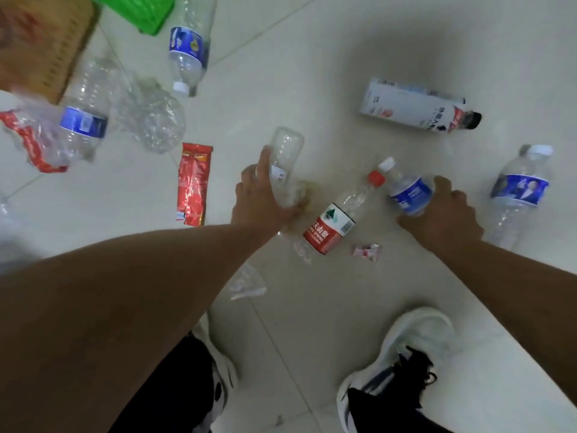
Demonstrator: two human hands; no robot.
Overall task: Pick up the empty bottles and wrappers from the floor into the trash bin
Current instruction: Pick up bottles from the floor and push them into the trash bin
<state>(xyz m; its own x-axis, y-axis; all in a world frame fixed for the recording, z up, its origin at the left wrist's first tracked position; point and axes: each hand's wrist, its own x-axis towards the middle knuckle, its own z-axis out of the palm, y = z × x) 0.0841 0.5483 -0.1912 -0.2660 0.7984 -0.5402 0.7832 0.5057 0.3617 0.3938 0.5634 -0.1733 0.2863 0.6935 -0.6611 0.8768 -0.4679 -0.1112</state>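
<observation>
My left hand [259,198] grips a clear unlabelled bottle [285,157], its base pointing away from me. My right hand [446,210] grips a small blue-label bottle [407,190] with a white cap. Between the two hands a red-label bottle [334,223] with a red cap lies on the floor. A red wrapper [193,182] lies left of my left hand. A small pink-and-white wrapper [368,252] and a clear wrapper [246,284] lie closer to my feet. The trash bin is not clearly in view.
More bottles lie scattered: a white-sleeved one [415,107], blue-label ones at the right [518,192], top [187,48] and left [86,117], plus crushed clear ones [153,117]. A green basket [140,10] and a woven box [46,42] stand top left. My shoes [402,357] are below.
</observation>
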